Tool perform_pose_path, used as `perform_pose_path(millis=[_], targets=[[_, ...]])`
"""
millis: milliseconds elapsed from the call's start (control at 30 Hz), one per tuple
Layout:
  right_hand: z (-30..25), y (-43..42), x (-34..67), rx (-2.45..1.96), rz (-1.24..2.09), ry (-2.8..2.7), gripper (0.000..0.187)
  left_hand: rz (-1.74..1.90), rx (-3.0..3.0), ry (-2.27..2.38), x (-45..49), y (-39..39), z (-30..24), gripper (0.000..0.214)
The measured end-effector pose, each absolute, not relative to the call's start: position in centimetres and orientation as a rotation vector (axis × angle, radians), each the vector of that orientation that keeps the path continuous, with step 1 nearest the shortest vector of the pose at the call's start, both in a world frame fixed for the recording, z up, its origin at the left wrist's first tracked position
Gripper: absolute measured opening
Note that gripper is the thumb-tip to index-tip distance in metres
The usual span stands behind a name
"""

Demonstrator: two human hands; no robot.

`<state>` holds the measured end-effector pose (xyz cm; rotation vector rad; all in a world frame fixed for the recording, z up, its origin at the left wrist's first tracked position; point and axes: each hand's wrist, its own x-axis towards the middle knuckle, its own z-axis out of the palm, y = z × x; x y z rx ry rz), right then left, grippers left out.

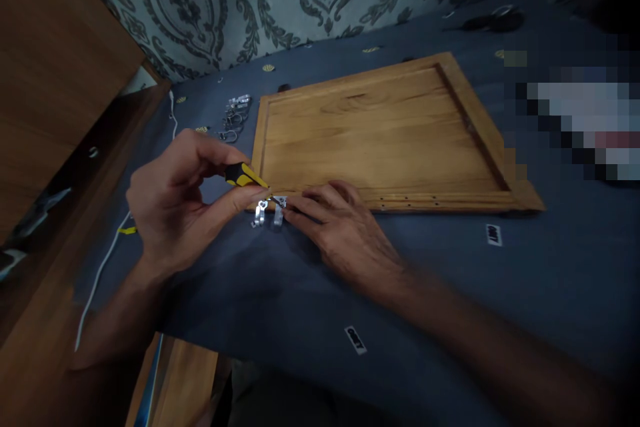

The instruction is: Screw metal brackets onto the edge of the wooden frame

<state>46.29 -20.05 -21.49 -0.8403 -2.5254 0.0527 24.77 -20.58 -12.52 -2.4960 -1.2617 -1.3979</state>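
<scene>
My left hand (183, 203) is closed around a small screwdriver (245, 175) with a yellow and black handle, its shaft pointing down to the right. The screwdriver's tip meets a shiny metal bracket (279, 213) at the near edge of a framed wooden panel (370, 133). A second metal bracket (259, 213) sits just left of it, at the panel's near left corner. My right hand (345, 230) has its thumb and index fingertips at the first bracket, while its other fingers rest curled on the frame. The screw, if any, is too small to make out.
Several metal clips (234, 119) lie beyond my left hand. A black-handled tool (495, 19) is at the far right. Printed labels (355, 340) dot the dark blue cloth (440, 333). A white cord (103, 273) runs along the left, beside wooden furniture (60, 67).
</scene>
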Motion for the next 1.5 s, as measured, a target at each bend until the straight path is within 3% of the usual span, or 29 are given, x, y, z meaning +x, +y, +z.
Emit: perform_pose_path(millis=[500, 833, 1267, 1500], targets=[[-21.6, -20.0, 46.3, -0.821, 0.048, -2.509, 0.027, -1.513, -2.523, -1.232, 25.2, -20.5, -12.3, 0.021], [-21.9, -19.9, 46.4, -0.805, 0.049, -2.5, 0.03, -1.757, -2.239, -1.132, 23.0, -19.7, -11.8, 0.022], [-21.8, -19.9, 46.4, -0.815, 0.022, -2.48, 0.028, -1.673, -2.471, -1.129, 23.9, -19.6, -12.8, 0.038], [-21.4, -20.0, 46.4, -0.828, 0.074, -2.507, 0.03, -1.677, -2.493, -1.083, 24.0, -19.4, -12.9, 0.03]])
